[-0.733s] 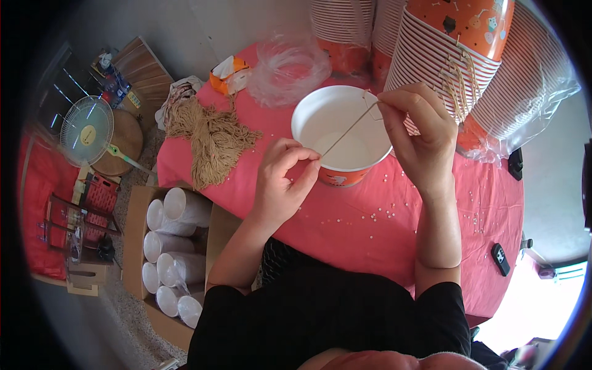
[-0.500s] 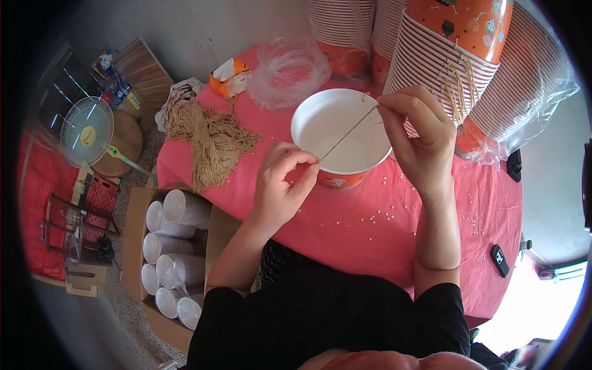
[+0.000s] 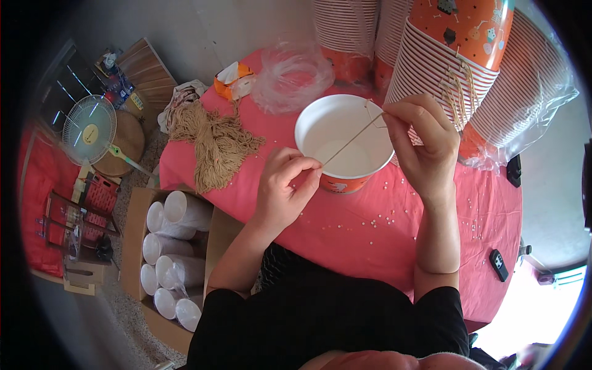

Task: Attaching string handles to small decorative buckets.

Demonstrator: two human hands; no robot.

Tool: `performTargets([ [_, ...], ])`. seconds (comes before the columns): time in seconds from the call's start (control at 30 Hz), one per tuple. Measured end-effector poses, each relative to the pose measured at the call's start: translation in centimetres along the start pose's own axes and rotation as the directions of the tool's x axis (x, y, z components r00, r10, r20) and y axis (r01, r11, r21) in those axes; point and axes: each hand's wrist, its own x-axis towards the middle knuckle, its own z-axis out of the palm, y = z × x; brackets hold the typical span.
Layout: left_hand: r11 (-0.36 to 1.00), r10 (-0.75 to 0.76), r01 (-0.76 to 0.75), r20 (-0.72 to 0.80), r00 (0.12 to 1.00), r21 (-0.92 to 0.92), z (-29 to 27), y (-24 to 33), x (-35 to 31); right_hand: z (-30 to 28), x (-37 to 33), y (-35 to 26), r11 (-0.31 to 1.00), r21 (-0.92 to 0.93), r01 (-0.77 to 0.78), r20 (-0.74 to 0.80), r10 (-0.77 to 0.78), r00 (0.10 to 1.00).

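Note:
A thin tan cord [image 3: 353,139] is stretched in a straight slant over an open paper bucket [image 3: 345,185], white inside with an orange printed outside. My left hand [image 3: 283,188] pinches its lower end between thumb and forefinger, close to the bucket's near rim. Higher up, my right hand [image 3: 424,145] pinches the other end at the bucket's right side. A small loop of cord shows against the inner wall beside my right fingertips. Several short lengths of cord [image 3: 459,89] hang on the tall stack of orange buckets [image 3: 431,80] behind my right hand.
A bundle of tan cord [image 3: 219,148] lies on the pink tablecloth [image 3: 345,246], near crumpled clear plastic [image 3: 290,77] and an orange packet [image 3: 233,81]. White pellets are scattered about. A black remote [image 3: 499,265] lies at right. Left below stands a carton [image 3: 145,213] of white cups.
The whole view has shifted slightly. Both hands keep their pinch on the cord, which stays stretched over the bucket.

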Motion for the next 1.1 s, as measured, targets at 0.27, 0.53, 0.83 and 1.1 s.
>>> performTargets([
  [0.27, 1.000, 0.007, -0.007, 0.002, 1.000, 0.001, 0.0, 0.0, 0.1, 0.0, 0.1, -0.2, 1.000, 0.006, -0.010, 0.009, 0.010, 1.000],
  [0.53, 1.000, 0.022, -0.022, 0.018, 1.000, 0.004, -0.1, 0.1, 0.1, 0.0, 0.1, -0.2, 1.000, 0.004, -0.012, 0.013, 0.012, 1.000],
  [0.83, 0.999, -0.040, 0.038, 0.099, 0.994, 0.016, -1.0, 0.2, 0.0, 0.0, 0.1, -0.1, 1.000, 0.000, 0.003, 0.019, -0.003, 1.000],
  [1.1, 0.997, -0.048, 0.040, 0.106, 0.993, 0.072, -1.0, -0.7, 0.1, 0.2, 0.0, -0.2, 1.000, 0.006, 0.004, 0.030, -0.004, 1.000],
])
